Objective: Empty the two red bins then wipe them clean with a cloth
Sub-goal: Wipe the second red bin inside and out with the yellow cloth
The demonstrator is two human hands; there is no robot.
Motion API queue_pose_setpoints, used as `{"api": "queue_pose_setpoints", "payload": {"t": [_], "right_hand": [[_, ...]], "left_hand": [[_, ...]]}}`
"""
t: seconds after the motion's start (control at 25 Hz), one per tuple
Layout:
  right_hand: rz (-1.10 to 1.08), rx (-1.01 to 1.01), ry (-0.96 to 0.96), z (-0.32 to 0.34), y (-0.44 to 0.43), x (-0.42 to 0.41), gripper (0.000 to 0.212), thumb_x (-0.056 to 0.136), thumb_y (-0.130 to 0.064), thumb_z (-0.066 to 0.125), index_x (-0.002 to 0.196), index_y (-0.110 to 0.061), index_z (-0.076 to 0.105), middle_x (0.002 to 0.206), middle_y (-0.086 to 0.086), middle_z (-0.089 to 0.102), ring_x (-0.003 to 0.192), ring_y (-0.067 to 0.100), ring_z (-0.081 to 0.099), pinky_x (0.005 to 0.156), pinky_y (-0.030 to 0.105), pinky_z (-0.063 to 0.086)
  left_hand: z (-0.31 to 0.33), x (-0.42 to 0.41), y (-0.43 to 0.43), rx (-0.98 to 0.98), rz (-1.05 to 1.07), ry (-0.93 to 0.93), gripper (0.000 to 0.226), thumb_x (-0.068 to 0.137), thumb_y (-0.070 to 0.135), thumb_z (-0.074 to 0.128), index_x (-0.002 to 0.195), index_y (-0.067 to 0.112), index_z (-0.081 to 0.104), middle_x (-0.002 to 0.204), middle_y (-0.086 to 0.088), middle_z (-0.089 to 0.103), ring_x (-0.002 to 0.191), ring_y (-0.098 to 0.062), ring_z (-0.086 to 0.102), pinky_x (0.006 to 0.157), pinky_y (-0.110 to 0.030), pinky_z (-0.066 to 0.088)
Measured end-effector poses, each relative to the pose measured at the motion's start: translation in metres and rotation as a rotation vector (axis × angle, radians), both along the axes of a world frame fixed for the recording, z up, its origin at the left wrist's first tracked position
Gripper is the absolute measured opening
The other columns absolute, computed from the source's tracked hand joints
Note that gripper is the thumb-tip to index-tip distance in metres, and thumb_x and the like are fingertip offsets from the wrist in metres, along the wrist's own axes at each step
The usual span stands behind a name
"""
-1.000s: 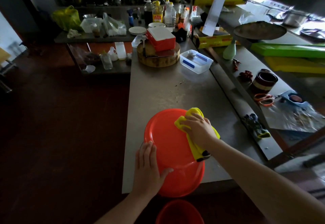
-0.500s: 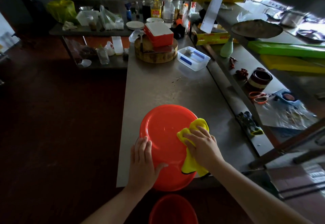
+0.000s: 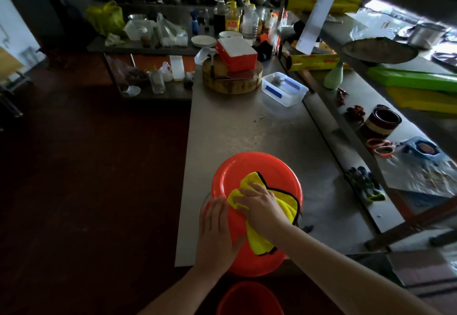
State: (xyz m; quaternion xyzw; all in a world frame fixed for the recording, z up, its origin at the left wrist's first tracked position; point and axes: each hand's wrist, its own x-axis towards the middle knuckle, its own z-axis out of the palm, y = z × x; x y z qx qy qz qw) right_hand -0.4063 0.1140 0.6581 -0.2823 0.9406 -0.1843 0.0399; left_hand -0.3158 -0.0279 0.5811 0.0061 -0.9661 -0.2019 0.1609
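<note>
A round red bin (image 3: pixel 257 168) lies upside down at the near edge of the steel table (image 3: pixel 235 126), its base facing up and its near side overhanging the edge. My right hand (image 3: pixel 262 205) presses a yellow cloth (image 3: pixel 284 200) with black trim flat on the bin's base. My left hand (image 3: pixel 217 233) rests open on the bin's left side, fingers straight, thumb spread towards the cloth. A second red bin (image 3: pixel 249 298) shows partly below the table edge at the bottom of the view.
A round wooden block (image 3: pixel 232 82) with a red-and-white box (image 3: pixel 237 53) on it stands at the table's far end, beside a clear plastic container (image 3: pixel 284 89). Bottles and plates crowd the back counter. A lower shelf on the right carries a dark pot (image 3: pixel 382 121), scissors and gloves (image 3: pixel 368 186).
My right hand has drawn the yellow cloth from the bin's far right rim towards the near left of its base. My left hand stays on the bin's left side.
</note>
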Motion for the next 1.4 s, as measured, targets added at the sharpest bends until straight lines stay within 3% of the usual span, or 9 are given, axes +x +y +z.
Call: {"api": "queue_pose_setpoints", "payload": {"t": [0.12,0.52,0.84,1.04,1.2,1.4], "right_hand": [[-0.006,0.026,0.014,-0.003,-0.024,-0.025,0.029,0.101,-0.042,0.056,0.128,-0.038,0.068,0.147,-0.012,0.054,0.147,0.021,0.032,0.114,0.038,0.027],[-0.187,0.172,0.121,0.008,-0.007,-0.102,0.03,0.103,-0.036,0.05,0.128,-0.038,0.067,0.142,-0.012,0.055,0.143,0.024,0.033,0.107,0.041,0.031],[-0.244,0.091,0.118,0.008,0.081,-0.051,0.023,0.098,-0.035,0.06,0.118,-0.039,0.071,0.128,-0.012,0.061,0.138,0.019,0.039,0.102,0.04,0.036],[-0.181,-0.031,0.181,0.011,0.095,0.012,0.03,0.09,-0.036,0.072,0.119,-0.033,0.074,0.126,-0.008,0.067,0.133,0.029,0.052,0.096,0.049,0.049],[-0.083,-0.081,0.208,0.003,0.086,0.039,0.036,0.084,-0.028,0.078,0.119,-0.034,0.074,0.126,-0.008,0.068,0.128,0.032,0.057,0.095,0.051,0.05],[0.014,-0.118,0.142,0.001,0.068,0.033,0.037,0.088,-0.023,0.077,0.123,-0.034,0.072,0.133,-0.008,0.065,0.135,0.031,0.051,0.104,0.055,0.045]], "left_hand": [[0.001,0.001,0.0,0.019,-0.004,-0.024,0.095,0.09,0.076,0.039,0.154,0.006,0.027,0.162,-0.006,0.021,0.151,-0.028,0.017,0.121,-0.05,0.02],[0.0,0.0,-0.002,0.044,0.001,-0.005,0.102,0.083,0.079,0.052,0.153,0.009,0.029,0.164,-0.005,0.019,0.152,-0.025,0.017,0.124,-0.042,0.006],[-0.003,-0.002,0.0,0.025,0.022,0.003,0.103,0.084,0.08,0.049,0.154,0.011,0.022,0.164,-0.004,0.016,0.153,-0.022,0.013,0.124,-0.044,0.004],[0.0,0.0,0.002,0.022,0.03,-0.013,0.103,0.085,0.081,0.046,0.154,0.009,0.023,0.163,-0.006,0.018,0.153,-0.022,0.012,0.123,-0.048,0.011],[0.004,0.002,0.002,0.037,0.009,0.003,0.103,0.085,0.079,0.048,0.154,0.006,0.024,0.164,-0.007,0.016,0.153,-0.023,0.012,0.122,-0.05,0.019],[0.009,0.006,0.006,0.277,0.043,-0.03,0.108,0.082,0.079,0.054,0.157,0.016,0.01,0.166,0.001,0.004,0.152,-0.018,0.012,0.113,-0.048,0.04]]}}
